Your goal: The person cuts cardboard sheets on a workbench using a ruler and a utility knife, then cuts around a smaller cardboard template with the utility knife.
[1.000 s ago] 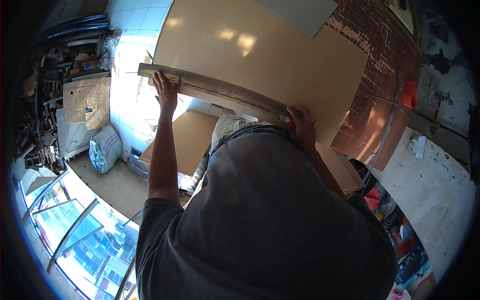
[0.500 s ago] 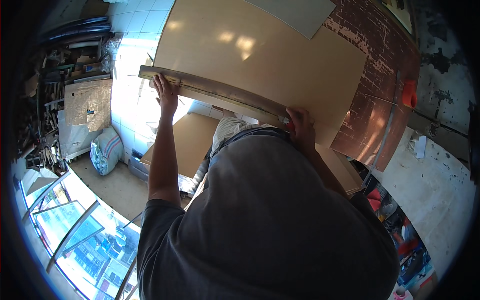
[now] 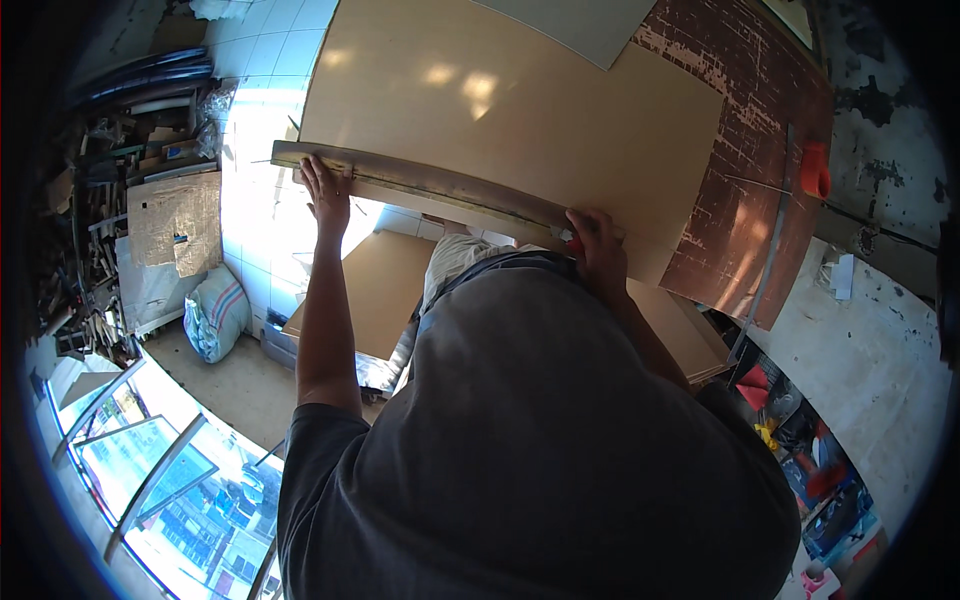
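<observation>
A: Where's the straightedge [image 3: 430,190] rel. to each hand?

B: Long, flat, grey-brown bar lying across the big tan board [image 3: 520,110], near its lower edge, running from upper left down to the right. Left hand [image 3: 327,192] is at its left end, fingers stretched out flat and pressing down on the bar. Right hand [image 3: 597,245] is at the right end, fingers curled tight around a small tool w/ a bit of red showing; can't tell what tool, mostly hidden by the hand.

A: Edges, room to move?

B: Board's near edge sits just below the bar, so both hands work right at the rim. Left corner of the board juts out over white floor tiles [image 3: 255,215]. Board's right side butts against a brown, worn, flaking sheet [image 3: 740,200]; a thin metal strip [image 3: 770,250] runs down that sheet's right side. Lower down, a second tan board [image 3: 375,290] lies flat, partly under the person. Open floor betw. it and the clutter at left. Person's dark shirt fills the lower centre, hides whatever is below.

A: Pkgs, labels, signs?

B: White sack w/ coloured stripes [image 3: 215,315] on the floor at left, lumpy, beside the second board. Above it a torn cardboard sheet [image 3: 175,220] leaning on stacked scrap. Orange-red thing [image 3: 815,170] at the brown sheet's right edge, kind unclear. No readable signs.
</observation>
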A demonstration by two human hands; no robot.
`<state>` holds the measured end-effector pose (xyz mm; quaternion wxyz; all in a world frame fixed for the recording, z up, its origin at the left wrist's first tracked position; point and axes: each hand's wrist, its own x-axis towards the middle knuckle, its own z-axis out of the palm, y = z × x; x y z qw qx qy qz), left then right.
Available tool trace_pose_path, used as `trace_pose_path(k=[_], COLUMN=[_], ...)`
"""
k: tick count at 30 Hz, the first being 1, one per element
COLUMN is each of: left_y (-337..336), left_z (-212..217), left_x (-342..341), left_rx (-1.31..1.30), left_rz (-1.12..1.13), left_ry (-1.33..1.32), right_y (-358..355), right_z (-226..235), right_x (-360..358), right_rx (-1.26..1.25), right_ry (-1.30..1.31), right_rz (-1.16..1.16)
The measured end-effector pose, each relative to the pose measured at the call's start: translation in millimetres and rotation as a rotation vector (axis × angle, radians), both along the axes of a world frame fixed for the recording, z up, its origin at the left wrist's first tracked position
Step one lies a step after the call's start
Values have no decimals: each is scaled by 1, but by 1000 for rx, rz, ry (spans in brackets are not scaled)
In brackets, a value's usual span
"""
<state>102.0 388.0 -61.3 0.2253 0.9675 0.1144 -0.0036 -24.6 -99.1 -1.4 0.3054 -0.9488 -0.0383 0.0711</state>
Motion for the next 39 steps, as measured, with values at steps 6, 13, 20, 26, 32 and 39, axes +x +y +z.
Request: trace_pose_path(k=[6, 13, 20, 26, 32, 39], left_y=[-2, 0, -8, 9, 1, -23], left_z=[-1, -1, 9, -14, -4, 32], left_x=[2, 1, 2, 1, 4, 5], left_rx=[-28, -18, -22, -38, 5, 56], left_rz=[-31, -1, 35, -22, 102, 195], left_ry=[-85, -30, 28, -118, 37, 156], right_y=[1, 2, -1, -1, -2, -5], right_z=[0, 0, -6, -3, 0, -2], right_x=[0, 0, -3, -2, 1, 4], right_rx=[-28, -17, 25, 32, 54, 22], right_ry=[-44, -21, -74, -75, -69, -56], right_rz=[4, 6, 7, 20, 28, 46])
